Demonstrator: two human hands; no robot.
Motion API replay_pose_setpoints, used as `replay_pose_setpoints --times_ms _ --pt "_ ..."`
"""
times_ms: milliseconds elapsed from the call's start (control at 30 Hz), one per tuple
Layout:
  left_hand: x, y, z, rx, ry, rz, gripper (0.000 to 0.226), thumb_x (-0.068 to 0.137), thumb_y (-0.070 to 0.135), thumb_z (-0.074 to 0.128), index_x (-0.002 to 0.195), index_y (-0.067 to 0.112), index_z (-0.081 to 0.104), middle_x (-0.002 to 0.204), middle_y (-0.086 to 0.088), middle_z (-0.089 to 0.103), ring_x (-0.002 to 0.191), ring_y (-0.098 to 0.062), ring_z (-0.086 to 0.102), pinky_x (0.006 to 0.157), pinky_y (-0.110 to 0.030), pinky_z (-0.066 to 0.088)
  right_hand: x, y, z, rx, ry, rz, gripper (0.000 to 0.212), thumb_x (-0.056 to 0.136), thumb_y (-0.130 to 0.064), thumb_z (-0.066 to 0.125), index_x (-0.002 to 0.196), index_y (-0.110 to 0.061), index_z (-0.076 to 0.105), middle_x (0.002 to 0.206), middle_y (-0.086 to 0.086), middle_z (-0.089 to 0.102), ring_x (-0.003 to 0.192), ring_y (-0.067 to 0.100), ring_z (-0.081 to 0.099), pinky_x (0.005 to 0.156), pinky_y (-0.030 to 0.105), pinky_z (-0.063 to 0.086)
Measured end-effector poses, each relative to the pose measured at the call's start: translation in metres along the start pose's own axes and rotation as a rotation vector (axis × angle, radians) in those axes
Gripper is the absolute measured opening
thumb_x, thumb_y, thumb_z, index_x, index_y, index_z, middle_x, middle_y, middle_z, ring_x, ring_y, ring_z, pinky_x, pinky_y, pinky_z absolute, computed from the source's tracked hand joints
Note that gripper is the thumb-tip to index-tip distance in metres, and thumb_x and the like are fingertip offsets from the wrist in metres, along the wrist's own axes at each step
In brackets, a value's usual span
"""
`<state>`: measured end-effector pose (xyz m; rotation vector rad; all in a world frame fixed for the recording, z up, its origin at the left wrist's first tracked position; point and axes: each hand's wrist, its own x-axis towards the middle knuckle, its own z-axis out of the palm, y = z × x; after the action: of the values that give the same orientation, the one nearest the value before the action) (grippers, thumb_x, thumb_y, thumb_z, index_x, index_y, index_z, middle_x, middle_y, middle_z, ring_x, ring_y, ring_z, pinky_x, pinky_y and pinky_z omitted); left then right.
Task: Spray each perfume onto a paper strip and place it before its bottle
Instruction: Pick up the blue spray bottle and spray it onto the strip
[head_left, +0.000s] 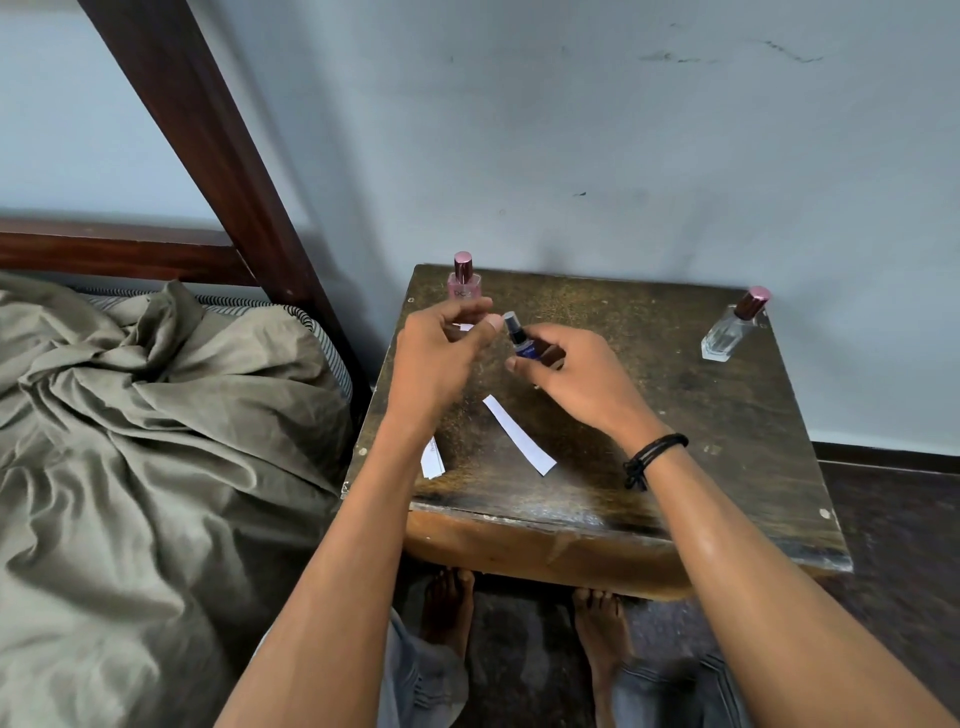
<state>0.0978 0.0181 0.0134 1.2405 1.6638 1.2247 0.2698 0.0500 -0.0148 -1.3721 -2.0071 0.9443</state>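
My right hand (576, 376) grips a small blue spray bottle (522, 343) above the middle of the wooden table (727, 457); the bottle's top points up and left. My left hand (441, 345) hovers just left of it with curled fingers, its thumb tip beside the bottle's cap; I cannot tell whether it holds anything. A pink perfume bottle (464, 283) stands at the back left, and a bit of white paper strip (464, 327) shows before it. A clear bottle (732, 327) with a rose cap stands at the back right. A loose strip (519, 434) lies mid-table.
A small stack of strips (432, 458) lies near the table's left edge, partly under my left forearm. A bed with an olive sheet (156, 441) and a dark wooden post (208, 156) is close on the left. The wall is right behind the table. My bare feet (519, 613) are under the front edge.
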Motion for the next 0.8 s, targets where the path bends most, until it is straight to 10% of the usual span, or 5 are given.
replay_pose_setpoints --times_ms 800 --pt "-0.0022 -0.0031 0.0038 -0.021 -0.094 0.011 0.01 0.093 0.015 0.07 0.098 0.013 0.078 0.093 -0.013 0.076 0.076 -0.012 0.063 0.085 -0.034 0.058 -0.0021 0.0011 -0.002 0.231 -0.117 -0.003 0.026 0.102 -0.044 0.056 0.093 -0.026 0.072 0.06 -0.002 0.054 0.054 0.008 0.046 0.062 0.032 0.036"
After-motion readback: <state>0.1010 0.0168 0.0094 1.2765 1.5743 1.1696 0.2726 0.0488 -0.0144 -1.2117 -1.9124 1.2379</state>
